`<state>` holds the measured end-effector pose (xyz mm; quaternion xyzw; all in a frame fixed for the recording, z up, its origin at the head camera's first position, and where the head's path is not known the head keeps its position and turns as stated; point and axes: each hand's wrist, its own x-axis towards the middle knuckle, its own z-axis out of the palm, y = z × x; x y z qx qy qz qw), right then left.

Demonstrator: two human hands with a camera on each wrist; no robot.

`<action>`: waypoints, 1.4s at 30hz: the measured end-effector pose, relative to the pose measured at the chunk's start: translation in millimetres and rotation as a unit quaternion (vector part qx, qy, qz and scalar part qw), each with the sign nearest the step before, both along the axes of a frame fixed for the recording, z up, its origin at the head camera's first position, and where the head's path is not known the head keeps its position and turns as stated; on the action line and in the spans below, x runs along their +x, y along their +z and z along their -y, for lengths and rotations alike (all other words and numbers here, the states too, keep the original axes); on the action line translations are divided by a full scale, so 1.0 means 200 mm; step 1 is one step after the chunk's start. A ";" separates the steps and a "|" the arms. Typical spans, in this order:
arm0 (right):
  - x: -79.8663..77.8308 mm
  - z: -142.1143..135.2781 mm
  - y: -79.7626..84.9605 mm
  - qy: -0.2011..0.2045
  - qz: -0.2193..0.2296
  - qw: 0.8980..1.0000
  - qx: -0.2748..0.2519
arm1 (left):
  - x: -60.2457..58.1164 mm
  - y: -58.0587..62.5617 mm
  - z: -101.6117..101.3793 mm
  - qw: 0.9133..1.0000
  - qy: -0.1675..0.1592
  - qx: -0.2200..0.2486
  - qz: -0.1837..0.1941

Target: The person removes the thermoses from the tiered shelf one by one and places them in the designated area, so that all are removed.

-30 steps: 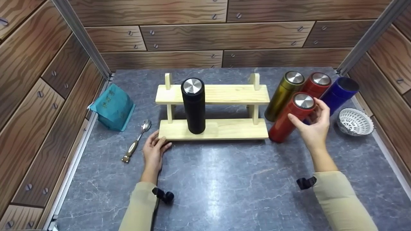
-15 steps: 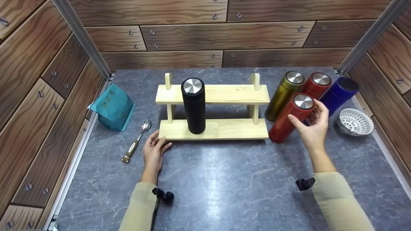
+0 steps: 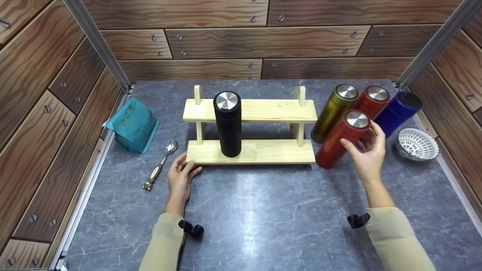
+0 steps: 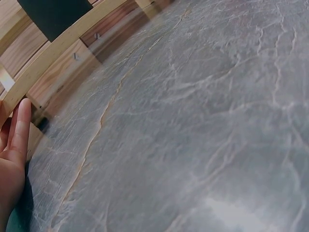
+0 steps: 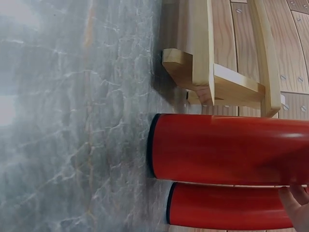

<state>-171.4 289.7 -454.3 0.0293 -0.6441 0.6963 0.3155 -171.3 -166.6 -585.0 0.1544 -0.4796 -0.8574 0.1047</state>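
My left hand (image 3: pixel 180 180) holds the front left corner of a two-tier pale wooden shelf (image 3: pixel 278 151); in the left wrist view a straight finger (image 4: pixel 20 130) lies under the board's edge. A black vacuum flask (image 3: pixel 229 131) with a steel-topped lid stands on the lower tier. On the right, my right hand (image 3: pixel 369 156) curls round the upper side of a red vacuum flask (image 3: pixel 335 145), which stands on the table; its fingertips are partly hidden. Behind are an olive-gold flask (image 3: pixel 331 113), another red flask (image 3: pixel 372 101) and a blue flask (image 3: pixel 397 111).
A white woven bowl (image 3: pixel 417 143) sits at the right edge of the grey marbled table (image 3: pixel 256 218). A teal bag (image 3: pixel 133 126) and a spoon (image 3: pixel 160 165) with an ornate handle lie at left. Wood-patterned panels (image 3: pixel 216 43) enclose the table.
The thumb of my right hand has slid slightly right and down along the red flask, and the hand has drawn back a little. The flask and my left hand stay in place.
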 end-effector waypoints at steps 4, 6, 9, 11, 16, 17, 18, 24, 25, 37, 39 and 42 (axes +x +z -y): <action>0.02 -0.02 -0.01 0.007 -0.006 1.000 -0.006 | 0.00 0.00 0.00 1.000 0.001 0.006 -0.001; 0.02 -0.03 -0.03 0.013 -0.010 1.000 -0.012 | 0.00 0.00 0.00 1.000 0.002 0.006 -0.001; 0.03 -0.06 -0.07 0.017 -0.015 1.000 -0.021 | 0.00 0.01 0.00 1.000 0.001 0.006 -0.004; 0.03 -0.08 -0.10 0.019 -0.016 0.999 -0.028 | 0.00 0.01 0.00 1.000 0.000 0.006 -0.005; 0.05 -0.11 -0.16 0.016 -0.005 1.000 -0.018 | 0.00 0.00 0.00 1.000 0.000 0.008 -0.007; 0.06 -0.11 -0.17 0.015 -0.004 1.000 -0.014 | 0.00 0.00 0.00 1.000 0.001 0.009 -0.007; 0.07 -0.11 -0.17 0.014 -0.002 1.000 -0.011 | 0.00 0.00 0.00 1.000 0.002 0.009 -0.007; 0.12 -0.11 -0.18 0.020 -0.015 1.000 -0.014 | 0.00 0.00 -0.01 1.000 0.008 0.008 -0.008; 0.13 -0.11 -0.18 0.022 -0.019 0.999 -0.015 | 0.00 0.00 -0.01 1.000 0.008 0.006 -0.008; 0.21 -0.06 -0.17 0.031 -0.033 0.999 -0.010 | 0.01 0.00 0.00 1.000 0.004 0.009 -0.013; 0.22 -0.05 -0.17 0.038 -0.038 0.998 -0.013 | 0.01 0.00 0.00 1.000 0.003 0.010 -0.012; 0.23 -0.03 -0.17 0.052 -0.047 0.997 -0.023 | 0.00 0.00 0.00 1.000 0.003 0.010 -0.013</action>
